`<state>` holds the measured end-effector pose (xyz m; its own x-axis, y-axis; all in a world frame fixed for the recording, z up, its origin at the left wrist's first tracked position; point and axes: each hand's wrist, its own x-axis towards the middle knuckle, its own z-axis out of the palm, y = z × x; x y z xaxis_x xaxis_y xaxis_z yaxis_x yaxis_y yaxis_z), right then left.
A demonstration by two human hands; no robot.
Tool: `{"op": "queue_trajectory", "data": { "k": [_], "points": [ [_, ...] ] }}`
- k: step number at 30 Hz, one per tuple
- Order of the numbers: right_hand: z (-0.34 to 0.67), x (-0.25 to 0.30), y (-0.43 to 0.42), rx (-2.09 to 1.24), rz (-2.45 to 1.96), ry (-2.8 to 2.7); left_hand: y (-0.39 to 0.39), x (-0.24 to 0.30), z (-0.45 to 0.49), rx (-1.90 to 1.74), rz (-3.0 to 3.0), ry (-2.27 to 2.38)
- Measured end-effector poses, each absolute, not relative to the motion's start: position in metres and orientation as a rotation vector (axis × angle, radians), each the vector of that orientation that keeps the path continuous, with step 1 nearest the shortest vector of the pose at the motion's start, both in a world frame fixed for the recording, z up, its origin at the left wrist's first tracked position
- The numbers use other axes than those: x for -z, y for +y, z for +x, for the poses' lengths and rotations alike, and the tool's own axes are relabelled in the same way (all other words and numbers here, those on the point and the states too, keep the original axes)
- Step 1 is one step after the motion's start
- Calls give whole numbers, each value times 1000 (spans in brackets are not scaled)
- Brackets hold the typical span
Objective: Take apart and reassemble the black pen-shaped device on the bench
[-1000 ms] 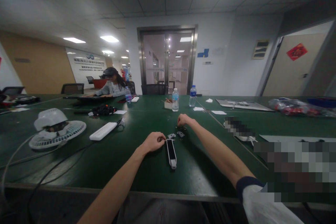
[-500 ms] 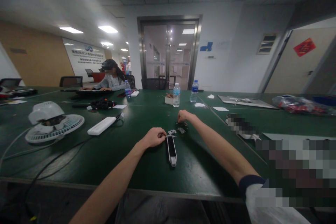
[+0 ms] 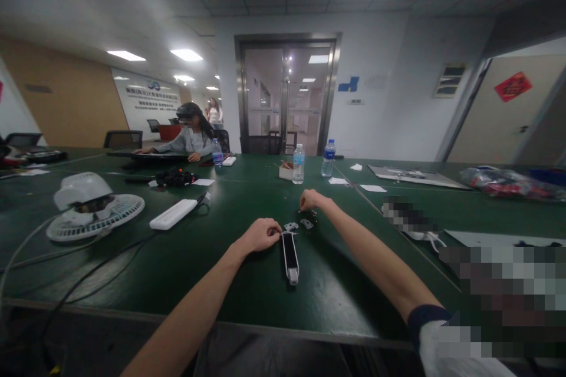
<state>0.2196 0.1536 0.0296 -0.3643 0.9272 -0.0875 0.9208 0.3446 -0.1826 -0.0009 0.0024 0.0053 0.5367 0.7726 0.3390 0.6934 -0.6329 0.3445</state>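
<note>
A narrow white casing with a dark inside (image 3: 290, 256) lies on the green table, its long side pointing towards me. My left hand (image 3: 263, 234) is closed at its far left corner, fingertips against the edge. Just beyond that end lie a small light metal plate (image 3: 291, 226) and a second metal plate (image 3: 306, 224). My right hand (image 3: 311, 199) is closed, fingers pointing down, at some tiny dark parts (image 3: 313, 216) past the plates. Whatever is between its fingertips is hidden or too small to make out.
At left are a white fan with its grille (image 3: 95, 218), a white power strip (image 3: 174, 214) and loose cables. Ahead stand a water bottle (image 3: 298, 164), another bottle (image 3: 328, 158) and a small box (image 3: 286, 171). A person (image 3: 192, 132) sits across the table at left.
The view has shifted slightly, so everything sits a little lower. Both hands keep nearly the same place by the casing and parts. In the background, a standing person has come further into view.
</note>
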Motion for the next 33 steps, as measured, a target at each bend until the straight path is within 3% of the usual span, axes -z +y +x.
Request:
{"op": "queue_trajectory", "data": {
  "k": [33],
  "points": [
    [218, -14, 156, -327, -1586, -2491, -3, -9, -1, -688, 2599, 1305]
  ]
}}
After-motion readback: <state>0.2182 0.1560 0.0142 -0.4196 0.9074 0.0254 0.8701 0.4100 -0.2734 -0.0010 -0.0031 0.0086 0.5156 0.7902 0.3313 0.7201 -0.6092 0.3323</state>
